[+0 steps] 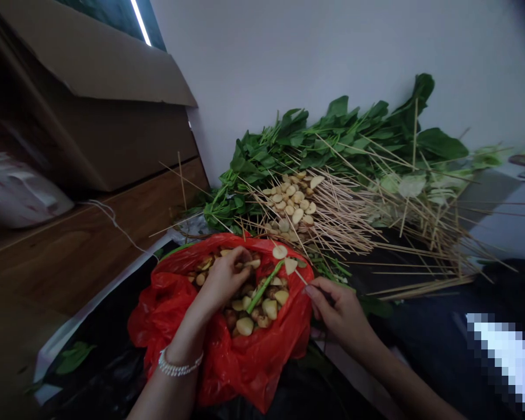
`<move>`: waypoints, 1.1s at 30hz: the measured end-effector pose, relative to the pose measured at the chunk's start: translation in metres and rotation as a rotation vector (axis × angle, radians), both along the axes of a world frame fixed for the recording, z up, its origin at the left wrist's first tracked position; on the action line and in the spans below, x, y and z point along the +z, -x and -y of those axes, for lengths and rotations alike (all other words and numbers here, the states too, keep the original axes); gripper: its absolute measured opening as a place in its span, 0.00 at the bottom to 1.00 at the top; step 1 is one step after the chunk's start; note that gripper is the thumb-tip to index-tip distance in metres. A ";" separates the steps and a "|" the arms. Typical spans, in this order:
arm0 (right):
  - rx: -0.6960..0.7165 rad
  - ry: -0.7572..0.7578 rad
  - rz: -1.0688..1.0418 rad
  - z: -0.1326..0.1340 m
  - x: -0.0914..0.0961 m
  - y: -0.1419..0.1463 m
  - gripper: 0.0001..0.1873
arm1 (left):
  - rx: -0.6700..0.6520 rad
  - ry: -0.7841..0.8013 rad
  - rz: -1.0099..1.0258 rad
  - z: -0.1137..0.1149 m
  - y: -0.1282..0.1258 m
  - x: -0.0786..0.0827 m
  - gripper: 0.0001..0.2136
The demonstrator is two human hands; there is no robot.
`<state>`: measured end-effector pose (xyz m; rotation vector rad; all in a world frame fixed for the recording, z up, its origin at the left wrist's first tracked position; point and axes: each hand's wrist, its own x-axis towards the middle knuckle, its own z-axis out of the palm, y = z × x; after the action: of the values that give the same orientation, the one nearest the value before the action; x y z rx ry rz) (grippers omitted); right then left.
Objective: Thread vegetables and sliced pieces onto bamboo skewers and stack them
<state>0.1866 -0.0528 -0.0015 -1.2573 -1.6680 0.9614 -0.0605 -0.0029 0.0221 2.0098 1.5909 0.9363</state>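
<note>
My left hand (223, 280) is over an open red plastic bag (254, 367), pinching a pale slice (252, 263) between its fingers. The bag holds many pale yellow vegetable pieces (262, 309) and a green stem (265, 286). My right hand (339, 315) pinches a thin wooden skewer (301, 277), its tip pointing toward the bag. Two loose slices (284, 256) lie on the bag's far rim. Beyond it, more slices (291, 204) rest on a heap of wooden skewers (336, 221), which lies against leafy green stalks (332, 137).
A large cardboard box (114, 99) stands at the left on a wooden surface (70, 262), with a white bag (17, 192) beside it. A black plastic sheet (100, 367) lies under the red bag. A white wall (332, 52) rises behind the greens.
</note>
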 end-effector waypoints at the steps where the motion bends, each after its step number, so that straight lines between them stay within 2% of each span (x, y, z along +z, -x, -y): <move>1: 0.002 0.000 -0.001 0.000 0.000 0.000 0.15 | 0.008 0.020 0.152 0.001 -0.002 0.001 0.05; 7: 0.056 -0.003 -0.010 0.000 -0.001 0.001 0.15 | 0.005 0.363 1.019 0.002 -0.009 0.002 0.13; 11: 0.097 -0.057 0.020 0.002 0.000 0.002 0.15 | -0.030 0.484 1.290 -0.002 -0.010 0.000 0.12; 19: 0.151 -0.086 0.096 0.003 0.001 0.001 0.17 | -0.029 0.518 1.437 -0.004 -0.012 -0.004 0.05; 27: 0.167 -0.109 0.116 0.004 0.001 0.002 0.17 | 0.022 0.534 1.423 -0.004 -0.014 -0.004 0.07; 33: 0.152 -0.134 0.129 0.003 0.001 0.002 0.17 | 0.072 0.467 1.363 -0.005 -0.015 -0.004 0.07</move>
<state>0.1846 -0.0561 -0.0008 -1.1365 -1.9184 0.8562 -0.0451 0.0020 0.0179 0.6108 0.8988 1.3319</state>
